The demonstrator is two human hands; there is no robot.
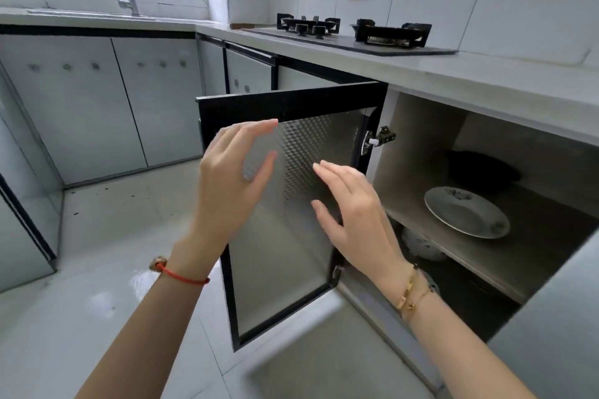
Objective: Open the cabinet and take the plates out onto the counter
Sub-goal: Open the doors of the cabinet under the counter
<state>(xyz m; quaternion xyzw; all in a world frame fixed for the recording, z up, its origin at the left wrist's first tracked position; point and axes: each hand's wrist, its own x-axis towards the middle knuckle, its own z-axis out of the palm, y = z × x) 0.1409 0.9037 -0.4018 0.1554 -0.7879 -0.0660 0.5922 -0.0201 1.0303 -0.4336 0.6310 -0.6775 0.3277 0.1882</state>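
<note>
Left hand and right hand hover with fingers straight, holding nothing, before the swung-open cabinet door; one plate sits on the shelf, possibly another beneath.

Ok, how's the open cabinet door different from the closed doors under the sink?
The open cabinet door stands swung out, showing its patterned inner face in a black frame; the closed doors under the sink sit flush and look plain pale grey. The open one exposes a shelf with a plate; the closed ones hide their contents. The closed doors carry small round marks near the top; the open one shows none. All sit below the counter.
</note>
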